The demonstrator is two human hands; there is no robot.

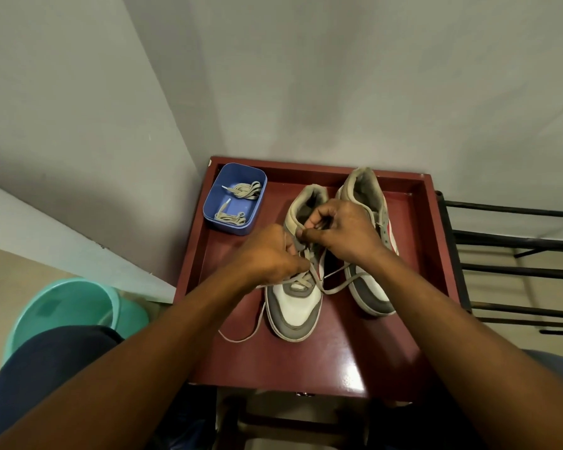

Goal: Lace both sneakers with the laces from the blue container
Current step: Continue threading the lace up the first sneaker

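Left hand (270, 253) and right hand (342, 232) pinch a half-threaded lace (306, 280) on the first sneaker (294, 308); the second sneaker (369, 292), beyond the right hand, is unlaced.

The tabletop (338, 352) was glossy maroon. The container (228, 227) was blue, and the coiled laces (244, 190) inside it were beige. The left sneaker (294, 310) and right sneaker (371, 293) were white with grey toe bands, beige collars and red side stripes. The threaded lace (338, 289) was beige, the bucket (62, 303) teal and the chair frame (514, 209) black.
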